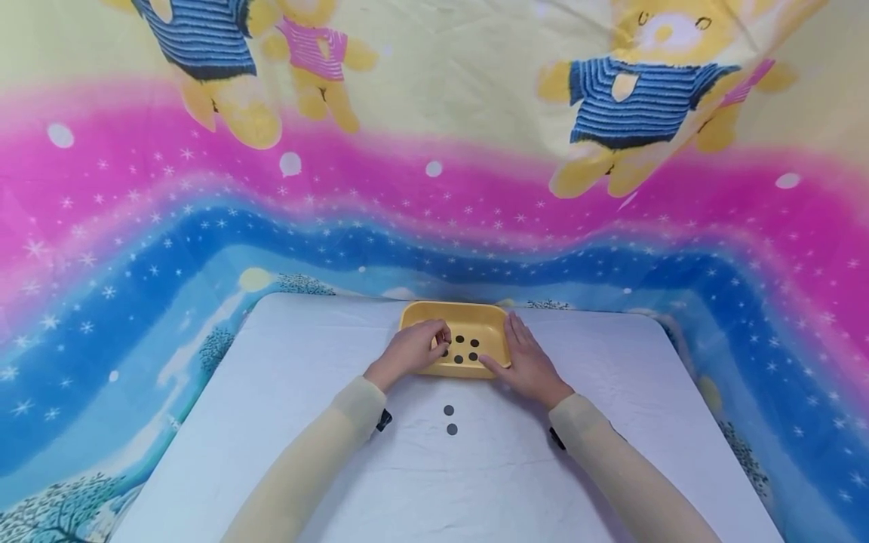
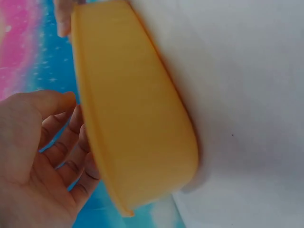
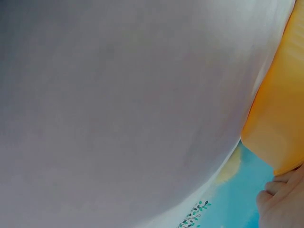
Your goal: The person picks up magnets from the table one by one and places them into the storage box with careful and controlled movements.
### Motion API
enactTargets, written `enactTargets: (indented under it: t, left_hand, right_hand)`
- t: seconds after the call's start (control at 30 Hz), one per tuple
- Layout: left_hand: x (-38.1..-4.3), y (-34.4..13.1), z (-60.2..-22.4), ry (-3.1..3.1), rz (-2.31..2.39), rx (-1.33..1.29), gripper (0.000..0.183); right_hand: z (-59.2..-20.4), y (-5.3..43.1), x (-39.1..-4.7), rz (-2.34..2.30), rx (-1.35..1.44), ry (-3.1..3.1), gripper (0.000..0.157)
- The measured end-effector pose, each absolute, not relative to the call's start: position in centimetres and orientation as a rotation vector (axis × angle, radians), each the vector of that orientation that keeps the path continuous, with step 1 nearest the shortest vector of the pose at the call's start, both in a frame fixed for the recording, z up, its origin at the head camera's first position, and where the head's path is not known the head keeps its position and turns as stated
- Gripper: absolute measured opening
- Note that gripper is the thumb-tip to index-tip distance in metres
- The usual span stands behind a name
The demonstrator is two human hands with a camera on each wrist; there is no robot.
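Observation:
A yellow plastic basin (image 1: pixel 485 324) stands at the far edge of the table, several small dark round discs (image 1: pixel 459 339) lying on its bottom. My left hand (image 1: pixel 416 347) reaches over its left side, fingers loosely bent inside. In the left wrist view a gap shows between thumb and fingers, and the basin wall (image 2: pixel 137 109) hides the fingertips. My right hand (image 1: pixel 529 366) rests along the right rim with straight fingers, its thumb reaching over the front corner. Only part of that hand (image 3: pixel 285 199) shows in the right wrist view, at the rim.
Two more dark discs, a farther one (image 1: pixel 449 410) and a nearer one (image 1: pixel 452 429), lie on the white table (image 1: pixel 502 483) in front of the basin. Behind the table hangs a colourful curtain (image 1: pixel 434 204) printed with bears and snowflakes.

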State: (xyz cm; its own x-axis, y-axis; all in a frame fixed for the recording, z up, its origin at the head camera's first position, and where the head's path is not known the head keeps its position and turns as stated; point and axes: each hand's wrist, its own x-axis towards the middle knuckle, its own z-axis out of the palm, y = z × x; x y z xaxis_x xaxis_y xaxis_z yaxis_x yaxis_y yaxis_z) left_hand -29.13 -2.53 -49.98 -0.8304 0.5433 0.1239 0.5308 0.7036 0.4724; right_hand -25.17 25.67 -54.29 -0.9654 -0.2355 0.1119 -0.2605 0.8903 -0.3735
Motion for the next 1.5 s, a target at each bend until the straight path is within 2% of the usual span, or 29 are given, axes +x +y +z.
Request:
enactTargets:
  t: [0.67, 1.27, 1.5]
  left_hand:
    - [-24.1, -3.9, -50.0, 2.828, 0.876, 1.077, 0.007]
    - [-22.8, -4.7, -53.4, 2.725, 0.766, 1.052, 0.007]
    - [-22.4, -4.6, -53.7, 2.705, 0.713, 1.12, 0.009]
  right_hand:
    - [-54.3, 25.6, -25.1, 0.611, 0.392, -2.978, 0.116]
    - [-54.4, 25.7, -25.4, 0.601, 0.381, -3.005, 0.116]
    - [-54.3, 25.7, -25.3, 0.608, 0.378, -3.008, 0.116]
